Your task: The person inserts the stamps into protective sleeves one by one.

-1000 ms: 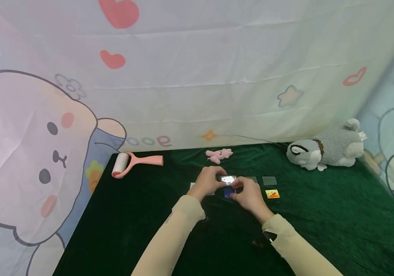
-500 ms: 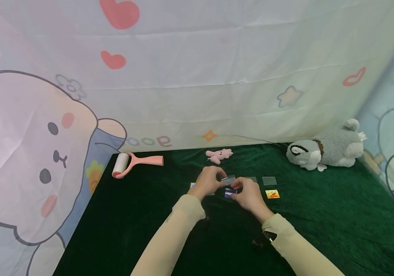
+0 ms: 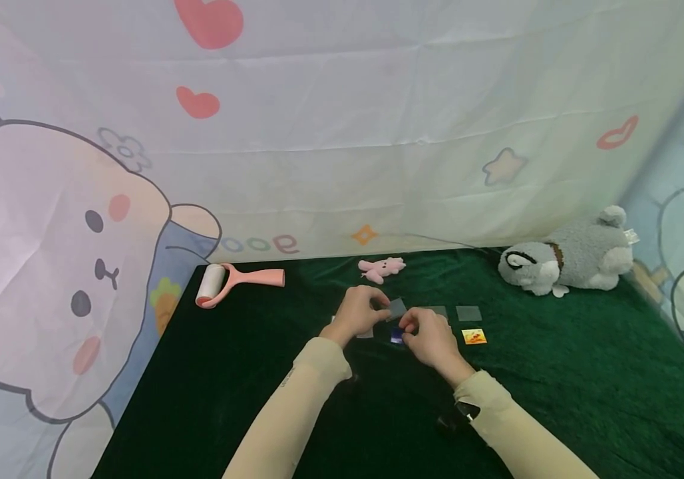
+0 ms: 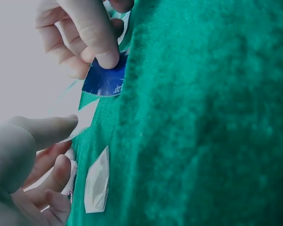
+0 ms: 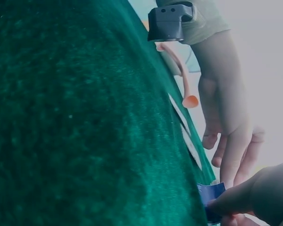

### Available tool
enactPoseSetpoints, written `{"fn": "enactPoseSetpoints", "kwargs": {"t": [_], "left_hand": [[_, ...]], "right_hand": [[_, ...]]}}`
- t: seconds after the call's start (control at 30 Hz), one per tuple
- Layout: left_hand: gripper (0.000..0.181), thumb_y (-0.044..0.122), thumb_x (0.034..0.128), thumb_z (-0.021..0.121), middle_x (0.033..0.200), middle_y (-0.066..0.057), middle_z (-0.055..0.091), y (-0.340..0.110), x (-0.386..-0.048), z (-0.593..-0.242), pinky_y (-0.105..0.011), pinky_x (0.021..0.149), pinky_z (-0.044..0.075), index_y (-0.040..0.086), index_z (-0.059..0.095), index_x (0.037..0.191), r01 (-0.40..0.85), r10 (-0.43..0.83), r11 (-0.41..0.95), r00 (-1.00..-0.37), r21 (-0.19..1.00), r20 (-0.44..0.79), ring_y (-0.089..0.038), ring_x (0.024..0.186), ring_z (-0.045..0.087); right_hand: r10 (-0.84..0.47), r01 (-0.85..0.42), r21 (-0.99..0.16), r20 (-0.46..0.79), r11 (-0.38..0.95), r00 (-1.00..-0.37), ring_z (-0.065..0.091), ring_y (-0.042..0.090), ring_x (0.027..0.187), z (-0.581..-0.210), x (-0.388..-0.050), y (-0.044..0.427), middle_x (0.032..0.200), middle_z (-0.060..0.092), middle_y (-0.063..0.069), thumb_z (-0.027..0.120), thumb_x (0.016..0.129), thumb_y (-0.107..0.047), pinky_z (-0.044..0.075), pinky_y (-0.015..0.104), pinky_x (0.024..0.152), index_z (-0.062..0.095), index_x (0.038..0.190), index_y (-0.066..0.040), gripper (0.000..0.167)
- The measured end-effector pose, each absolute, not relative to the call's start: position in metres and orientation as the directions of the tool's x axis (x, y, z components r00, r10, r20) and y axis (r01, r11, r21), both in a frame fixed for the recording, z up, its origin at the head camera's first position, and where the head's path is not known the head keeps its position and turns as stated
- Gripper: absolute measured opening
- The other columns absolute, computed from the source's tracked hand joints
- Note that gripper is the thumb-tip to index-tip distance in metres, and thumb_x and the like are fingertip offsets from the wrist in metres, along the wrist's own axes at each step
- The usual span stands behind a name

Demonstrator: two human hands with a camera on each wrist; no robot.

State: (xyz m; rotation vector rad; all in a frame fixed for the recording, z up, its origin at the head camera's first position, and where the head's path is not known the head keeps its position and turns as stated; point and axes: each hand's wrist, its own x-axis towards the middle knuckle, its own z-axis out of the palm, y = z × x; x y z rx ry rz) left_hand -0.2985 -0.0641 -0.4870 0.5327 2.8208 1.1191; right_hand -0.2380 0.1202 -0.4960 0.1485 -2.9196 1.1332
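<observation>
My left hand (image 3: pixel 358 311) pinches a thin grey, see-through square (image 3: pixel 397 309) between thumb and fingers; it looks whitish in the left wrist view. Just to the right, my right hand (image 3: pixel 432 336) pinches a small blue piece (image 4: pixel 106 82) with white print, card or packet I cannot tell. Its thumb lies on the blue face, and the fingers hide part of it. In the head view this blue piece sits just below the grey square, apart from it. A pale flat piece (image 4: pixel 97 183) lies on the green cloth near my left hand.
Right of my hands lie two more see-through squares, one clear square (image 3: pixel 468 313) above a yellow-orange card (image 3: pixel 474 336). Behind are a pink plush toy (image 3: pixel 381 269) and a grey plush penguin (image 3: pixel 563 259). A pink-handled lint roller (image 3: pixel 240 283) lies at the back left.
The square in my left hand has turned from a bright shine to dull grey and tilted. My left hand has shifted slightly left, widening the gap between hands. The right hand has barely moved.
</observation>
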Motion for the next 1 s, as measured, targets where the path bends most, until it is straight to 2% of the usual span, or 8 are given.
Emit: {"fn": "enactPoseSetpoints", "kwargs": {"t": [0.2, 0.47, 0.77, 0.87, 1.0], "left_hand": [[0.012, 0.019, 0.0956, 0.08, 0.104, -0.002, 0.076, -0.071, -0.298, -0.486, -0.027, 0.07, 0.055, 0.012, 0.08, 0.105, 0.323, 0.342, 0.629, -0.932, 0.707, 0.122, -0.012, 0.073, 0.064], [0.012, 0.021, 0.0934, 0.083, 0.099, 0.0, 0.075, -0.08, -0.297, -0.487, -0.031, 0.074, 0.058, 0.014, 0.08, 0.103, 0.27, 0.302, 0.581, -0.948, 0.768, 0.105, -0.014, 0.08, 0.067], [0.015, 0.024, 0.0911, 0.085, 0.103, 0.001, 0.075, -0.086, -0.294, -0.485, -0.036, 0.082, 0.06, 0.016, 0.08, 0.102, 0.224, 0.281, 0.539, -0.957, 0.812, 0.077, -0.015, 0.082, 0.07], [0.015, 0.024, 0.0902, 0.086, 0.103, 0.001, 0.075, -0.088, -0.293, -0.484, -0.036, 0.081, 0.061, 0.015, 0.079, 0.101, 0.213, 0.28, 0.523, -0.958, 0.825, 0.069, -0.014, 0.083, 0.071], [0.017, 0.024, 0.0889, 0.087, 0.102, -0.001, 0.075, -0.089, -0.293, -0.484, -0.036, 0.079, 0.061, 0.014, 0.079, 0.1, 0.206, 0.285, 0.499, -0.956, 0.842, 0.065, -0.014, 0.084, 0.072]], "right_hand": [[-0.14, -0.114, -0.687, 0.019, 0.717, -0.99, 0.059, 0.02, 0.082, -0.491, -0.239, 0.125, 0.095, 0.068, 0.005, 0.076, 0.095, -0.007, 0.055, 0.037, 0.075, 0.075, 0.103, -0.012, 0.009], [-0.185, -0.13, -0.716, 0.001, 0.685, -0.983, 0.059, 0.02, 0.08, -0.485, -0.24, 0.131, 0.092, 0.067, 0.004, 0.075, 0.097, -0.01, 0.052, 0.035, 0.071, 0.076, 0.102, -0.009, 0.006], [-0.177, -0.16, -0.721, 0.052, 0.675, -0.983, 0.064, 0.026, 0.098, -0.479, -0.243, 0.14, 0.103, 0.073, 0.007, 0.073, 0.1, -0.015, 0.054, 0.05, 0.089, 0.076, 0.105, -0.011, 0.007], [-0.183, -0.16, -0.743, 0.051, 0.65, -0.982, 0.066, 0.024, 0.096, -0.476, -0.245, 0.144, 0.102, 0.073, 0.007, 0.071, 0.101, -0.015, 0.055, 0.045, 0.085, 0.075, 0.106, -0.009, 0.009], [-0.201, -0.151, -0.791, 0.036, 0.593, -0.979, 0.064, 0.021, 0.083, -0.473, -0.247, 0.15, 0.097, 0.072, 0.007, 0.069, 0.102, -0.013, 0.054, 0.036, 0.071, 0.074, 0.11, -0.006, 0.012]]}}
